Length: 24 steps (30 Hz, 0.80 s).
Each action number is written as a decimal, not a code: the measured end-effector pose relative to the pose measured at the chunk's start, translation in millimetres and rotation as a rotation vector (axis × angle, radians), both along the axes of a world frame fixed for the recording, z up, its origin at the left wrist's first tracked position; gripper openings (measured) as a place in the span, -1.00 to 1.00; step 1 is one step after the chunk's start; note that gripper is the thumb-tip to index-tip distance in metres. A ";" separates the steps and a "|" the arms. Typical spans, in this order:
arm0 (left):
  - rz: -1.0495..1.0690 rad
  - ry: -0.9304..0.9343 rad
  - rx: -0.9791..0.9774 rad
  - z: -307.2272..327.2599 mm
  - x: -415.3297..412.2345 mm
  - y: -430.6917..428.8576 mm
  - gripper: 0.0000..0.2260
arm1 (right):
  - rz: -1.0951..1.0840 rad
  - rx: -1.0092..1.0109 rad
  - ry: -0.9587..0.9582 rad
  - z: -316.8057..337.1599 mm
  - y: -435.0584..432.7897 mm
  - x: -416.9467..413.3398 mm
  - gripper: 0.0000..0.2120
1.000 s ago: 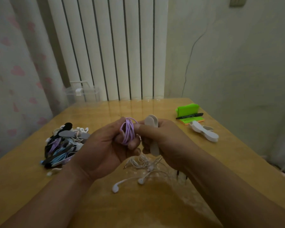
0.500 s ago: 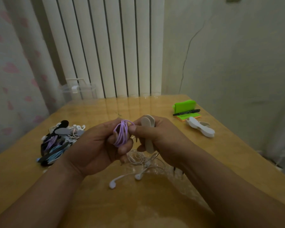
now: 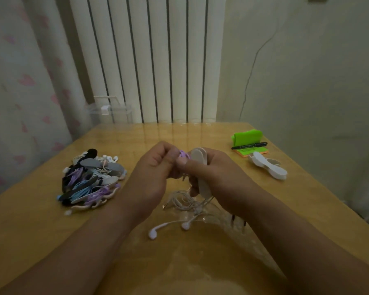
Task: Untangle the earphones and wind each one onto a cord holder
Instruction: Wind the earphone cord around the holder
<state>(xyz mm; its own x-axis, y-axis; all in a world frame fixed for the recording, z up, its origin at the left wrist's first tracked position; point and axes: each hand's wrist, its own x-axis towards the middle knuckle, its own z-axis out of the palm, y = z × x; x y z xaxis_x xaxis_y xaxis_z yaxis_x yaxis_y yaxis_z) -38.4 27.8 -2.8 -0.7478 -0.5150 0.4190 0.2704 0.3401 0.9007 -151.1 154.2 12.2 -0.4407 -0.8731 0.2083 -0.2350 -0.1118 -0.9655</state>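
Two hands meet at centre frame, above the tabletop (image 3: 307,209). We note the left hand (image 3: 156,167) with its grip pinched on the purple earphones (image 3: 183,155), mostly hidden by fingers. The right hand (image 3: 211,173) has its grip clenched round a pale cord holder (image 3: 200,165), touching the purple cord. We judge this winding barely begun. A pile of wound sets (image 3: 92,179) lies at left, so much is done. White earphones (image 3: 179,203) lie loose below the hands, unwound. Spare holders (image 3: 268,167) wait at right.

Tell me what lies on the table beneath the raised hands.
A tangled white earphone lies on the table, both earbuds nearest the viewer. The right hand and cord holder cover where its cord ends.
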 end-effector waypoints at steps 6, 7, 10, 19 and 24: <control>0.139 0.050 0.109 -1.4 -4.1 -5.1 -0.80 | -0.228 0.089 -0.204 5.0 -4.9 -3.8 -0.66; 0.154 0.057 0.100 -2.0 -3.2 -8.1 -0.79 | -0.234 0.086 -0.344 7.5 -6.7 -4.9 -0.70; 0.190 0.056 0.053 -4.7 -2.7 -11.7 -0.79 | -0.201 0.042 -0.548 14.4 -4.5 -5.7 -0.70; 0.271 0.073 -0.073 -11.8 -6.4 -12.2 -0.81 | -0.184 0.242 -0.065 12.9 -0.7 14.9 -0.60; 0.253 0.059 -0.183 -16.6 -9.1 -3.0 -0.81 | -0.211 0.256 -0.106 11.5 -5.6 15.6 -0.76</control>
